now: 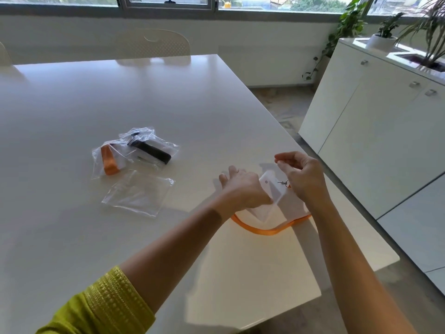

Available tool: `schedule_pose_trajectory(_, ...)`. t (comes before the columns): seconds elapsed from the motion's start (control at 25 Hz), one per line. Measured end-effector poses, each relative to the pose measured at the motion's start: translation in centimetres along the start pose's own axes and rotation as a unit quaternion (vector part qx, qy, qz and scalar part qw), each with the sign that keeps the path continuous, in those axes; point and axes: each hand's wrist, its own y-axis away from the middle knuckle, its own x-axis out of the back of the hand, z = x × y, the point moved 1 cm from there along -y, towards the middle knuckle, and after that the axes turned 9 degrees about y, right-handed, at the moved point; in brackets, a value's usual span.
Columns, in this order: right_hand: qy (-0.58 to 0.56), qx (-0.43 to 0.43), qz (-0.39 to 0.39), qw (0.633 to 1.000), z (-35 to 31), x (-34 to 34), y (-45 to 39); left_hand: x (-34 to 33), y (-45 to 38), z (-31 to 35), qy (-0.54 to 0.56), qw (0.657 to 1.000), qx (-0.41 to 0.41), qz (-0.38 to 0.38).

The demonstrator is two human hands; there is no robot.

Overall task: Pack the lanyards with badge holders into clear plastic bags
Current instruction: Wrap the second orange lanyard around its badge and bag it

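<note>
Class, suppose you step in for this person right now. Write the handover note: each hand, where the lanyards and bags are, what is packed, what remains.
Left hand: holds the white badge holder tilted up off the table.
Right hand: fingers curled at the metal clip; exactly what it pinches cannot be told.
Orange lanyard: loose loop on the table below the holder, not folded.
Done: two bags packed, one with an orange lanyard, one with a black lanyard, lying together to the left.
Empty bag: flat, just in front of them.
Left: fold this lanyard with its holder and slip it into the empty bag.
</note>
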Motion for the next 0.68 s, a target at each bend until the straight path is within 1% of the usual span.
schedule_pose_trajectory(0.08, -0.009, 0.005, -0.011, 1.000, 0.0, 0.0, -0.2, 0.7, -0.1, -0.5, 0.051, 0.998, 0.031, -0.015)
schedule_pose_trajectory(0.16, -0.009, 0.019, -0.016, 1.000, -0.2, -0.1, -0.3, 2.1, -0.2, -1.3, 0.153, 0.986, 0.051, -0.040)
schedule_pose_trajectory(0.24, -0.011, 0.027, -0.021, 0.999, -0.6, -0.5, -0.5, 4.1, 0.0, -2.2, 0.290, 0.953, 0.056, -0.070)
schedule_pose_trajectory(0.28, -0.010, 0.033, -0.033, 0.999, -0.9, -0.8, -0.6, 5.2, 0.3, -2.8, 0.342, 0.935, 0.063, -0.067)
schedule_pose_trajectory(0.36, -0.008, 0.052, -0.096, 0.994, -1.9, -1.6, -0.8, 7.0, 1.3, -4.1, 0.441, 0.893, 0.073, -0.059)
schedule_pose_trajectory(0.4, -0.025, 0.063, -0.136, 0.988, -2.5, -2.2, -0.8, 7.8, 1.8, -4.9, 0.486, 0.868, 0.073, -0.071)
schedule_pose_trajectory(0.48, -0.113, 0.092, -0.193, 0.970, -3.9, -3.4, -0.3, 9.0, 2.6, -6.1, 0.548, 0.827, 0.063, -0.108)
schedule_pose_trajectory(0.56, -0.190, 0.110, -0.204, 0.954, -5.2, -4.4, 0.1, 9.9, 3.2, -6.9, 0.590, 0.796, 0.049, -0.128)
schedule_pose_trajectory(0.68, -0.238, 0.128, -0.222, 0.937, -6.7, -5.8, 0.5, 10.6, 3.8, -8.0, 0.648, 0.752, 0.028, -0.115)
